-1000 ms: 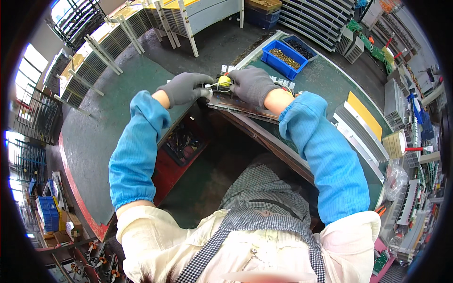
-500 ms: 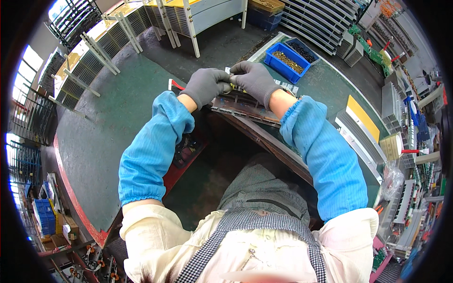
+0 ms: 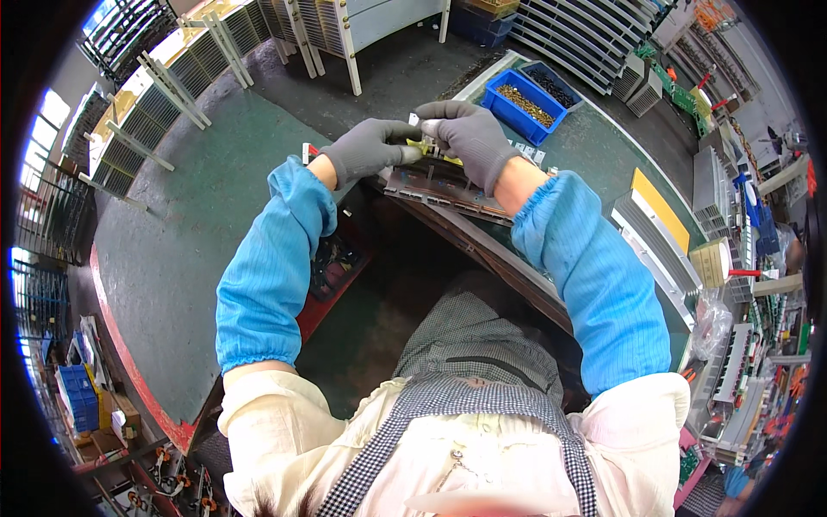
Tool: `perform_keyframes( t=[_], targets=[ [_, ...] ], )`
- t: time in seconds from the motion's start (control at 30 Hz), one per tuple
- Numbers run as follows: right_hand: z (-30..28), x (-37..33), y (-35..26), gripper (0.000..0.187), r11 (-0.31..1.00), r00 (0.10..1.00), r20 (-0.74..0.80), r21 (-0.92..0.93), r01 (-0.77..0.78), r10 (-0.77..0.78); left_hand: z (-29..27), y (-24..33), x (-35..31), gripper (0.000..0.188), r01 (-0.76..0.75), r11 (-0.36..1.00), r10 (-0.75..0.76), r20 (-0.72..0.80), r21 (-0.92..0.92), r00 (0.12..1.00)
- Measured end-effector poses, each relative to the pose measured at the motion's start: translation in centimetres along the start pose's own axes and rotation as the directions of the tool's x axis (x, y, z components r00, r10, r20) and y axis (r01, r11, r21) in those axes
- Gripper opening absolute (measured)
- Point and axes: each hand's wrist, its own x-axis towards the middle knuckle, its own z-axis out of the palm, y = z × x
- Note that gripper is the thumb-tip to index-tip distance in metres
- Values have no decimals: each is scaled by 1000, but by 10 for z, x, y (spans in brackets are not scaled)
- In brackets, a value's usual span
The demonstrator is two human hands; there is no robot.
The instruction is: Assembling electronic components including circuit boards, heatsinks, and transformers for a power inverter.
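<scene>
My left hand (image 3: 369,152), in a grey glove, is closed at the left end of a long dark metal fixture (image 3: 448,195) with slots along its near side. Its thumb and index finger meet at a small yellow part (image 3: 419,146). From the other side my right hand (image 3: 475,145), gloved alike, pinches a small piece right beside it, too small to make out. A pale metal tab (image 3: 413,119) sticks up behind the fingertips. The gloves hide much of the fixture's far side.
A blue bin (image 3: 527,107) of small brass-coloured parts stands beyond my right hand, next to a dark tray (image 3: 551,84) of black pieces. Small metal tabs (image 3: 527,153) lie near my right wrist. Finned metal panels (image 3: 659,246) rest on the bench at right. A green-topped table (image 3: 172,284) stretches left.
My left hand has shifted slightly left and opened a small gap from the right. More of the yellow part shows between the fingers. The right fingers have curled at the fixture.
</scene>
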Motion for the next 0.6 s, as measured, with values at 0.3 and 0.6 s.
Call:
perform_keyframes(
  t=[0.3, 0.6],
  targets=[
    [12, -20, -35, 19, 909, 864, 418, -173, 378, -280, 11, 18, -33, 42, -171, 977, 189, -148, 124, 971],
    [-3, -15, -36, 28, 34, 915, 383, -920, 390, -128, -10, -50, -76, 28, -21, 882, -94, -220, -470, 971]
  ],
)
